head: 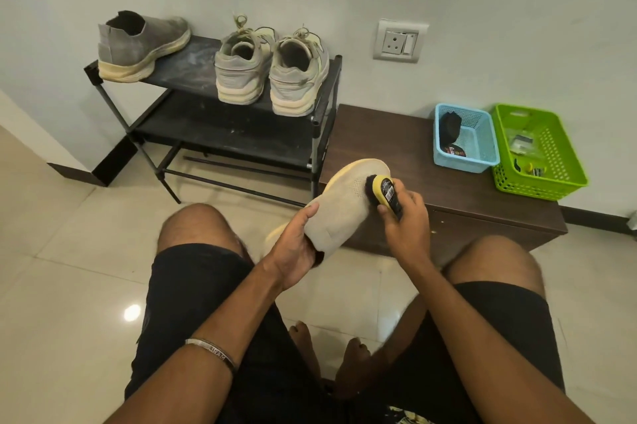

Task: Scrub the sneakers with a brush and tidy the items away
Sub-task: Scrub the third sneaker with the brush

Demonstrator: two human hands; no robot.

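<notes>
A seated person's left hand (293, 247) grips a beige sneaker (341, 206) by its opening, held in front of a low brown tabletop (406, 147). The right hand (405, 216) clasps a yellow brush (382, 187), bristles touching the sneaker's toe. On the tabletop's far end, a blue basket (482, 144) holds a dark item and a round tin; just beside it, a green basket (551, 161) holds small packets.

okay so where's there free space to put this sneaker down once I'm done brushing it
The shoe rack's top shelf has a bare gap between the lone grey sneaker and the laced pair. The brown cabinet top is bare left of the blue basket; its right end is crowded by the green basket.
</notes>
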